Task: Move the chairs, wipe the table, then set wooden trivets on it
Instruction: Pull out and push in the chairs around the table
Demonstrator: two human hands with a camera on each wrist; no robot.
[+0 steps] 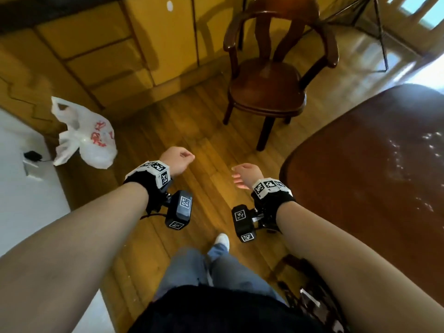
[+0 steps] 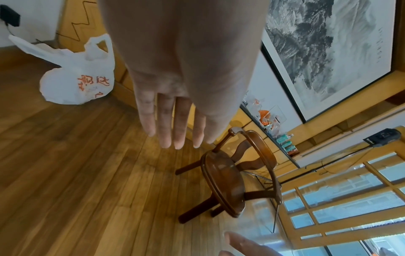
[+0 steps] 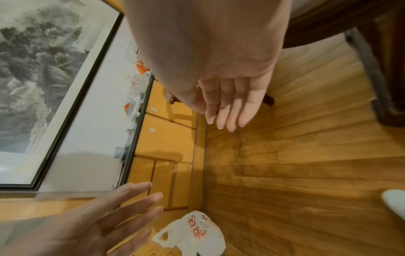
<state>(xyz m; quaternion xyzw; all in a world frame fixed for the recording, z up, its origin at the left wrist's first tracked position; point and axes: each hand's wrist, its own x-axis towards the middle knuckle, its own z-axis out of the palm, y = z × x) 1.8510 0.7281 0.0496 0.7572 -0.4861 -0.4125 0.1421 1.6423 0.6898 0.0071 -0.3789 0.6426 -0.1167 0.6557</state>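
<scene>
Evidently heavy and rigid, the chair (image 1: 271,75) stands clear of the table (image 1: 374,164), beyond its left edge, best gripped by both curved armrests, while the left hand (image 1: 177,159) and right hand (image 1: 245,175) hover empty, fingers straight, short of it.

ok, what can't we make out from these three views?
- Dark round wooden table: the head view's right edge cuts it off, and glare washes out the far part.
- Dark wooden armchair: in the right wrist view, the right hand covers nearly all of it.
- White plastic bag with red print: contents hidden, print unreadable.
- Wooden trivets, wiping cloth: in no view.
</scene>
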